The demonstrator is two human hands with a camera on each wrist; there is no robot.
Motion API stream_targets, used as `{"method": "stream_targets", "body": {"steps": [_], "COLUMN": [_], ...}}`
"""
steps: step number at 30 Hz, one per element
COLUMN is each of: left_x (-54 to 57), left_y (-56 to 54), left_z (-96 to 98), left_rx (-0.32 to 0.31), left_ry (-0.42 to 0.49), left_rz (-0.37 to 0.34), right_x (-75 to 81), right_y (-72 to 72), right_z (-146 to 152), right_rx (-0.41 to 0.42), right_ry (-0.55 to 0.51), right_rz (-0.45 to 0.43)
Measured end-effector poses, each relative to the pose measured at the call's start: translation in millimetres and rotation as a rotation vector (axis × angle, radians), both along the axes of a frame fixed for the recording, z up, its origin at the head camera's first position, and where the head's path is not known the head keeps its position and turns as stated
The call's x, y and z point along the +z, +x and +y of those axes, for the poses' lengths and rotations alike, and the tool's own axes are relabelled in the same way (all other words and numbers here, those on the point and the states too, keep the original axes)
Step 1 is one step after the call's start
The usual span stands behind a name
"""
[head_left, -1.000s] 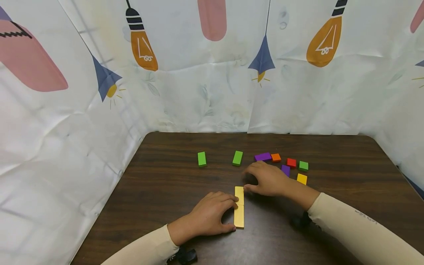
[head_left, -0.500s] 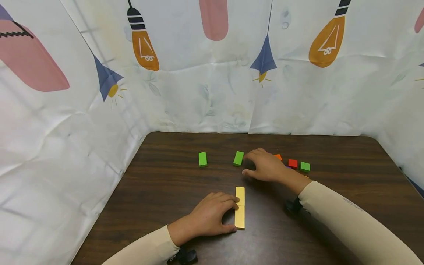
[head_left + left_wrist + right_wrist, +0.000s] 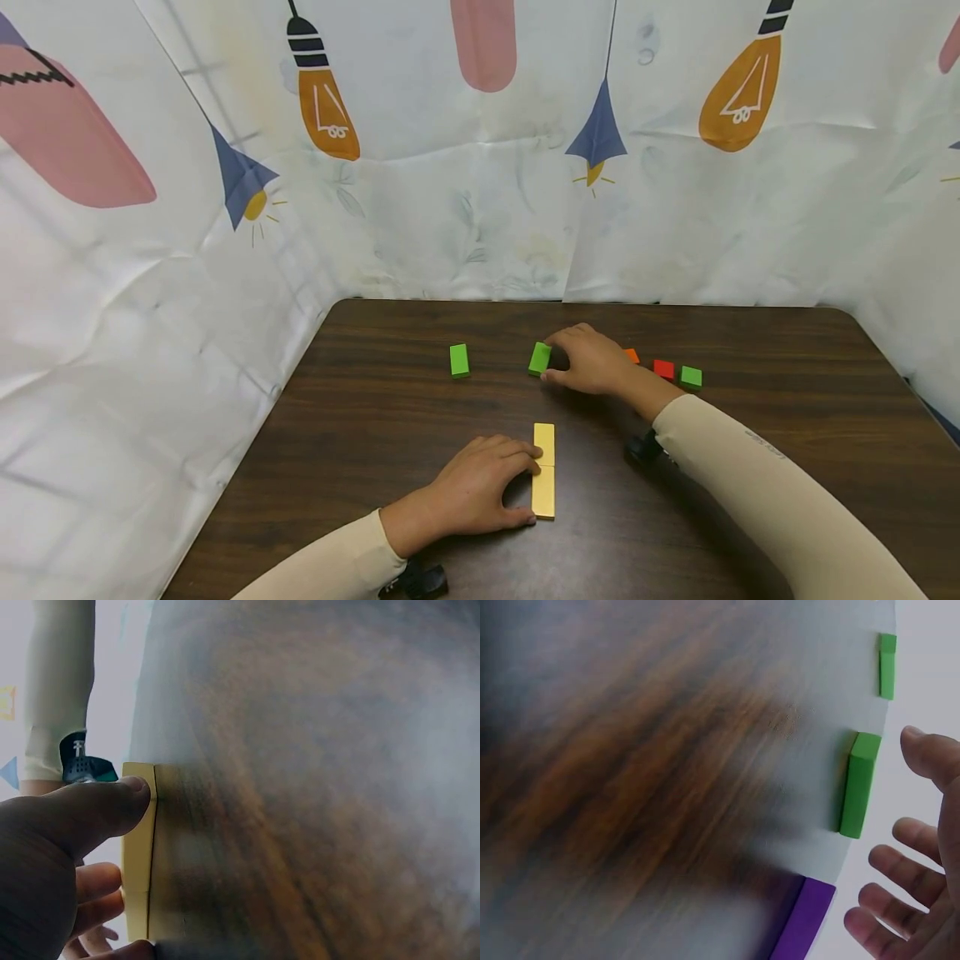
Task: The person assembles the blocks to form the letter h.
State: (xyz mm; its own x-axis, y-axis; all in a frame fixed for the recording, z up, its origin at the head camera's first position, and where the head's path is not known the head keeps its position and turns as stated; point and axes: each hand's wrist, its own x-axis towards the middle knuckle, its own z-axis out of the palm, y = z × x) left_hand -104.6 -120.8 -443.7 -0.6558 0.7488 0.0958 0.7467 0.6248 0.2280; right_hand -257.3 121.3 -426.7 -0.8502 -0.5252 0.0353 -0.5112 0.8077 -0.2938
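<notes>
Two yellow blocks [image 3: 543, 471] lie end to end on the table in the head view. My left hand [image 3: 468, 487] rests against their left side, its fingertips on the far block and its thumb at the near end. The left wrist view shows the thumb [image 3: 124, 799] overlapping one end of the yellow blocks [image 3: 137, 859]. Farther back, my right hand [image 3: 588, 358] is spread beside a green block [image 3: 539, 358], thumb and index finger at its right side. In the right wrist view a gap shows between the fingers [image 3: 911, 874] and that green block [image 3: 860, 784].
Another green block [image 3: 459, 361] stands to the left. Behind the right forearm are an orange block [image 3: 633, 356], a red block [image 3: 663, 369] and a small green block [image 3: 691, 377]. A purple block [image 3: 804, 919] shows in the right wrist view. A printed curtain [image 3: 480, 225] borders the table.
My right hand has moved from beside the yellow blocks away and up to the right-hand green block. Its arm now covers the purple and small yellow blocks. The left hand has stayed put.
</notes>
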Motion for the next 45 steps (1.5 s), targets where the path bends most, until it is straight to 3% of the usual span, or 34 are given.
{"method": "stream_targets", "body": {"steps": [27,45], "left_x": [-0.8,0.0], "left_y": [-0.4,0.1], "left_z": [-0.4,-2.0], "left_rx": [0.003,0.002], "left_ry": [-0.005,-0.002], "left_rz": [-0.011,-0.015], "right_x": [-10.3,-7.8], "right_y": [-10.3,14.9], "right_z": [-11.4,-4.6], "right_rx": [-0.005,0.098], "right_ry": [0.066,-0.001], "right_rz": [0.024,0.021]}}
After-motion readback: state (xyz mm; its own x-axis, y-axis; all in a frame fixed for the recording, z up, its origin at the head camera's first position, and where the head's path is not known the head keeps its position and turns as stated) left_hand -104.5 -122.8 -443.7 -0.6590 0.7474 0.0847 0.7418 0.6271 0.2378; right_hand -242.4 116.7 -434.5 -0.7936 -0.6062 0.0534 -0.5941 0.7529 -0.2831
